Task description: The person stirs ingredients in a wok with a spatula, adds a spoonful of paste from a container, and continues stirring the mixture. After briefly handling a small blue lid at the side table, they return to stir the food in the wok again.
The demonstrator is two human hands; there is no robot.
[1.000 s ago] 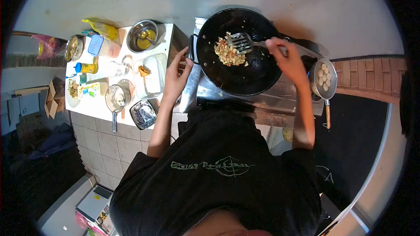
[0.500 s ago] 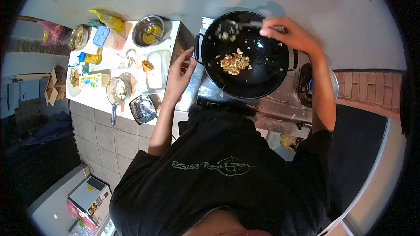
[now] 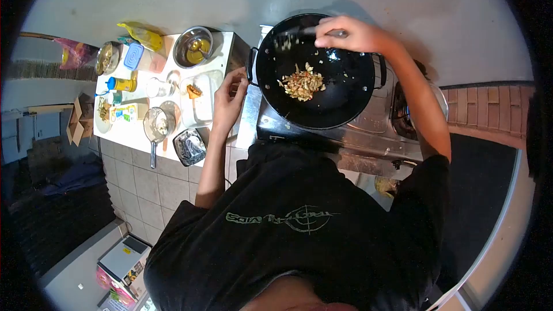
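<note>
A black wok stands on the stove with a small heap of chopped, browned food in it. My right hand is closed round the handle of a spatula, held over the far side of the wok. Its blade is blurred, with pale bits on or beside it. At the wok's left side, my left hand has bent fingers whose tips pinch the wok's left handle; part of that grip is hidden.
Left of the stove, a white table carries a steel bowl with yellow liquid and a spoon, a plastic container, a small saucepan, a black tray and a yellow bottle. Another burner sits at the right.
My right hand and the spatula have moved left over the wok. The chopped food looks more spread out. My left hand stays by the left handle; the whole view has shifted slightly.
</note>
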